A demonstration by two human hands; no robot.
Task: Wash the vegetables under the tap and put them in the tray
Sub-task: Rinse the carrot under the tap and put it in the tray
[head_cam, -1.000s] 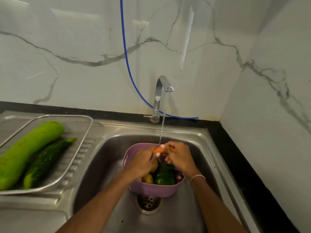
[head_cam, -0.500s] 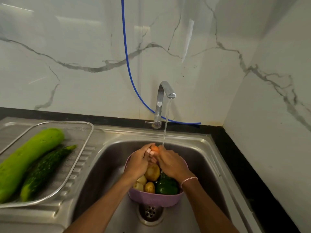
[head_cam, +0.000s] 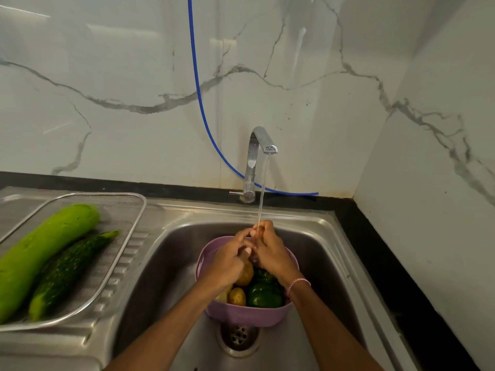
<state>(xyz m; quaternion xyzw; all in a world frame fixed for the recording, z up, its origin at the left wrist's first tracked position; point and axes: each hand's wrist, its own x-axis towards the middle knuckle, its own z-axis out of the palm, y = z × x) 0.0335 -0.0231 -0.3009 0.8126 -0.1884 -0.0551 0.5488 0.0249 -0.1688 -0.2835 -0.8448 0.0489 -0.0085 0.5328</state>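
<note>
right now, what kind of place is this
Most likely a home kitchen: a stainless steel sink with its tap running, a mesh tray holding a bottle gourd and a cucumber, and the left hand and right hand rinsing an orange vegetable.

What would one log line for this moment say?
step: rinse | left hand, right hand: hold small vegetable under tap stream | bowl: potatoes, pepper | tray: gourd, cucumber

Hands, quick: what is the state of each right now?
Left hand: curled, holding a small orange vegetable.
Right hand: curled, holding the same vegetable.
</note>
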